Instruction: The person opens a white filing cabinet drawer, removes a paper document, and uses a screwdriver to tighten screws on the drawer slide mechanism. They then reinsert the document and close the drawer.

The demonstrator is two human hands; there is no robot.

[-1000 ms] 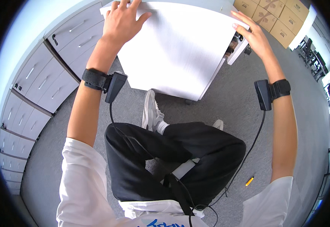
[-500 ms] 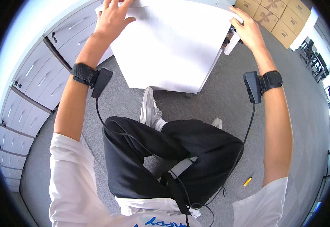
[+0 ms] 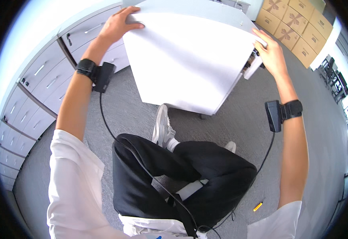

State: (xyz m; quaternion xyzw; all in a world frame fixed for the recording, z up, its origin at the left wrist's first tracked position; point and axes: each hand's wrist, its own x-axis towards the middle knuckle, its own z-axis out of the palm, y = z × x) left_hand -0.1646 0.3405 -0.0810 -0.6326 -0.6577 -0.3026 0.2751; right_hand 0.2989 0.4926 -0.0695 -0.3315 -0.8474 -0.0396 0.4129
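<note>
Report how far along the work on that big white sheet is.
Done: the large white sheet is lifted and spread flat over the grey cabinet. In hand: the left hand grips its far left corner, the right hand its right edge. Left: both hands remain on the sheet, and its near edge overhangs the cabinet front unsupported.

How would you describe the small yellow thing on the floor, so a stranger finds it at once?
Start from the grey carpet floor and look beside the seated person's black trousers, under the right forearm. The little yellow marker lies there alone, the only bright yellow thing on the grey.
</note>
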